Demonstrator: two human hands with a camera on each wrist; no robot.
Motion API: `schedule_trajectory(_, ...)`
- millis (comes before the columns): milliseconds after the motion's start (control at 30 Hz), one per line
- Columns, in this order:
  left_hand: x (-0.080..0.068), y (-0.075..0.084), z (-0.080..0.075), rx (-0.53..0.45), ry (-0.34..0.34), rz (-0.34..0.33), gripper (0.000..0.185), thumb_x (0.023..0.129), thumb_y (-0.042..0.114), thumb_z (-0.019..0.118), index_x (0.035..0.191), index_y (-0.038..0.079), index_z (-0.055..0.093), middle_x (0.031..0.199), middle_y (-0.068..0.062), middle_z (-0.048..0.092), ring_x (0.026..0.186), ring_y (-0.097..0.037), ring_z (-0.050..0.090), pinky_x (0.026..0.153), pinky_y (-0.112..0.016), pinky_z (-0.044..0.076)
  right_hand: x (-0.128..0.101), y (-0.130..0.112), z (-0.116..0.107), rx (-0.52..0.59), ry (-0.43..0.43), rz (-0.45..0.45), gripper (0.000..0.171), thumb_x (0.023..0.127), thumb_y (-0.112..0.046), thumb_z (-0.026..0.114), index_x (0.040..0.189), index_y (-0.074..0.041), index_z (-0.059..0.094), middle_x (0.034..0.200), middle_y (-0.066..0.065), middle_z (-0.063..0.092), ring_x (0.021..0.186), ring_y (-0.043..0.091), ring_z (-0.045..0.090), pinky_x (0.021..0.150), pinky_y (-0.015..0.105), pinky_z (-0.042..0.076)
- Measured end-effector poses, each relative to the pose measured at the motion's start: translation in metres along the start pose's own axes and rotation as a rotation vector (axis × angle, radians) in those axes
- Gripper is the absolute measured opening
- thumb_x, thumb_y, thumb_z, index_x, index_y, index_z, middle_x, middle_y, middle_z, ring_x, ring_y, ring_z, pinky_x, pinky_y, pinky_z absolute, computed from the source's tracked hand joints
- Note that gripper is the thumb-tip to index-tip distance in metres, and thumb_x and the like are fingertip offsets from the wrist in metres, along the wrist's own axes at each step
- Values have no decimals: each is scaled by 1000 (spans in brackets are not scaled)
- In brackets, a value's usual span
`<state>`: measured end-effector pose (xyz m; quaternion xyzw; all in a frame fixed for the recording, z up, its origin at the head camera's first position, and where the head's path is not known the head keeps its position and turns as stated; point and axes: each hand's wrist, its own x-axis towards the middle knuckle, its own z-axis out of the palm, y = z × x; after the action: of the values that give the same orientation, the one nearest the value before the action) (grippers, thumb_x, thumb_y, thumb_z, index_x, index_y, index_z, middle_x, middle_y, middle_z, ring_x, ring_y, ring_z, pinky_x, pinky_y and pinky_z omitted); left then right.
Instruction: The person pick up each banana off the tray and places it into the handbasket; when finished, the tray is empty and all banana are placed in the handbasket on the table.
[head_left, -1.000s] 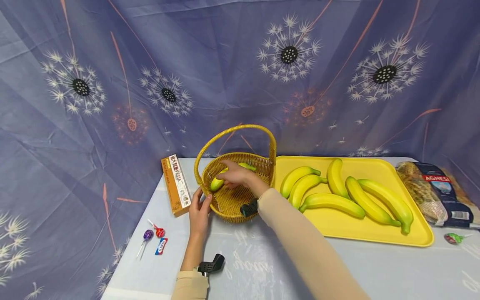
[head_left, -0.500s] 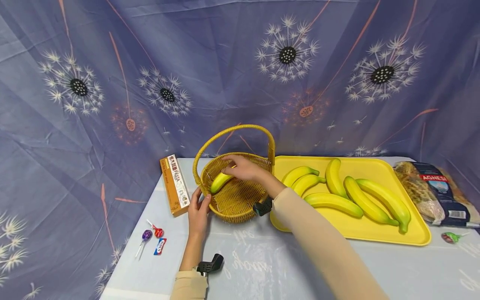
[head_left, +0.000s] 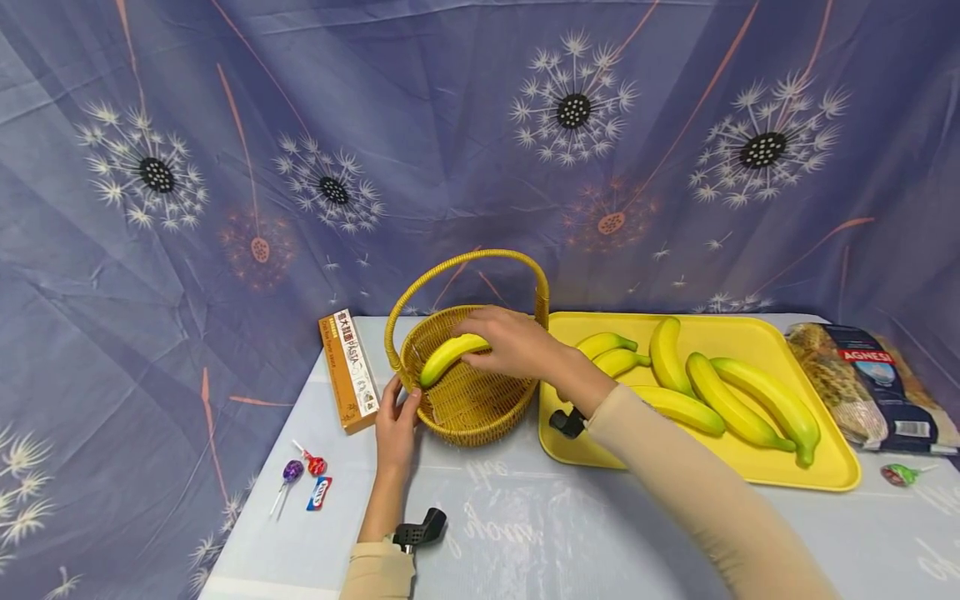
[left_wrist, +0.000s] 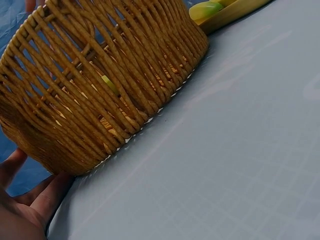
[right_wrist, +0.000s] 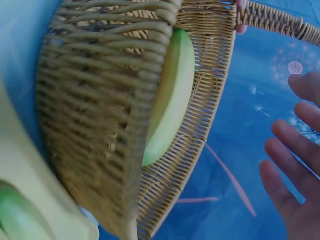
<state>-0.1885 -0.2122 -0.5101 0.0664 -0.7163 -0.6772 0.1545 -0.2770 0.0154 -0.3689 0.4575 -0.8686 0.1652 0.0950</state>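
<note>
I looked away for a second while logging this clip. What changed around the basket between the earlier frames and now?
The right hand drew back to the right and let go of the banana, which now lies in the wicker basket; its fingers are spread open. The left hand stayed against the basket's left side, and the basket, the yellow tray and its bananas kept their places.

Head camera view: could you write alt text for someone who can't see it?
A person's right hand hovers over a banana in a wicker basket while the left hand steadies its side. Beside it, a yellow tray holds more bananas.
</note>
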Motion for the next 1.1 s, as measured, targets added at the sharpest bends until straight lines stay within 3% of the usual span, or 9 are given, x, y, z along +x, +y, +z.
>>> schedule_trajectory(267, 2, -4, 1, -3, 10, 19, 49, 95, 40, 59, 142, 29, 47, 146, 1, 40, 120, -22, 52, 82, -28, 52, -31, 2, -15, -129, 95, -99, 34, 91, -38, 64, 121, -21, 65, 118, -6, 59, 109, 13, 53, 86, 30, 47)
schedule_trajectory(433, 1, -5, 1, 5, 7, 16, 51, 96, 37, 58, 144, 25, 45, 148, -4, 38, 122, -26, 50, 84, -31, 52, -55, 8, -21, -154, 181, -172, 31, 89, -30, 68, 117, -16, 66, 113, -1, 60, 102, 16, 53, 82, 33, 47)
schedule_trajectory(567, 0, -2, 1, 18, 8, 4, 51, 97, 37, 58, 144, 26, 44, 148, -3, 38, 124, -25, 49, 85, -30, 51, -76, 15, -24, -164, 226, -181, 31, 87, -25, 71, 115, -14, 66, 111, 0, 60, 101, 18, 54, 84, 35, 47)
schedule_trajectory(867, -10, 29, 2, -14, -25, -26, 53, 98, 24, 56, 147, 11, 40, 150, -13, 34, 127, -31, 44, 88, -34, 51, -132, 31, -25, -172, 179, -56, 34, 86, -26, 72, 117, -13, 66, 110, 1, 60, 104, 21, 56, 87, 40, 47)
schedule_trajectory(1100, -8, 24, 1, -27, -22, -36, 53, 98, 24, 57, 147, 12, 40, 150, -12, 34, 127, -30, 44, 89, -38, 50, -183, 46, -19, -190, 138, 123, 39, 82, -28, 75, 117, -13, 67, 112, 2, 61, 104, 23, 57, 86, 44, 48)
